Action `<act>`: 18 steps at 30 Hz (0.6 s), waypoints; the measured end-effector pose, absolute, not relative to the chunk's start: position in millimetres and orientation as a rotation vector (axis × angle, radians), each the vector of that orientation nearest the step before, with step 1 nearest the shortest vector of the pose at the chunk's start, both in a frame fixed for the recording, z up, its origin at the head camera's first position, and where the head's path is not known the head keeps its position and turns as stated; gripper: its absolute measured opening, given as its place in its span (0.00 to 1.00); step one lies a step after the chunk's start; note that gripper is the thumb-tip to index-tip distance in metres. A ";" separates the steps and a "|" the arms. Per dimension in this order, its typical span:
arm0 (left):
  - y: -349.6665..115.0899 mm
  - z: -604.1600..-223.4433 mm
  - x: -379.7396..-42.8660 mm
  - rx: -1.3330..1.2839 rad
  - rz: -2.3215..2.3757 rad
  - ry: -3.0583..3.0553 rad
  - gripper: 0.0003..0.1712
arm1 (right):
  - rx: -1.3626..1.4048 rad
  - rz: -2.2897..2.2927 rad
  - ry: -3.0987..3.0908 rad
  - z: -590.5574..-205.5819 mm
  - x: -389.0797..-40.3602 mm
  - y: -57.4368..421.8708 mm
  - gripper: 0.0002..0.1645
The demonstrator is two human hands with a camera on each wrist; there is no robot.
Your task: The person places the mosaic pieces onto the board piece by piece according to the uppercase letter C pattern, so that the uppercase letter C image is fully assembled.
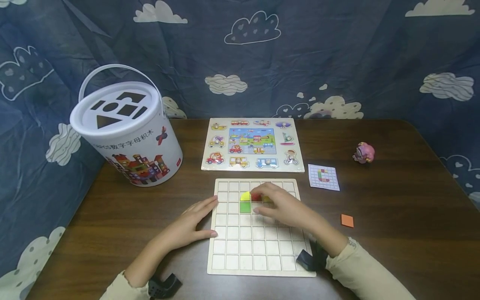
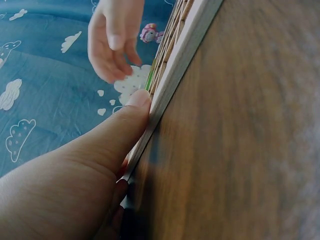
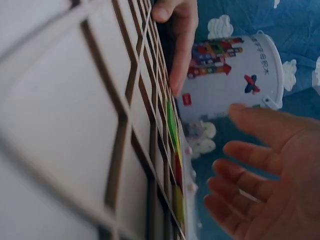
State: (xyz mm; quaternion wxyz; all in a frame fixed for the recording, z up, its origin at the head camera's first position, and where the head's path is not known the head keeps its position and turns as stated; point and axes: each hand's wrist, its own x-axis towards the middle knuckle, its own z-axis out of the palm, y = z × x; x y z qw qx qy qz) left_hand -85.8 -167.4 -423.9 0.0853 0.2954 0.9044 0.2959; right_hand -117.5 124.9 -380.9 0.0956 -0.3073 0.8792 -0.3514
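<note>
Left hand (image 1: 187, 227), fingers straight, touches left edge of grid board (image 1: 245, 248); right hand (image 1: 281, 205) loose, empty, above it; green tile (image 1: 245, 207), red tile (image 1: 256, 198) in its cells; orange tile (image 1: 347, 220) right of board.

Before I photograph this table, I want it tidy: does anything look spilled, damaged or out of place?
Nothing looks spilled or damaged. Only the orange tile stands out: it lies on the table, right of the grid board, while the green tile sits in a square.
</note>
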 end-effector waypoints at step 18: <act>-167.7 -423.8 -85.9 0.864 0.888 2.684 0.47 | -0.814 -1.019 2.892 -380.5 -75.0 218.9 0.27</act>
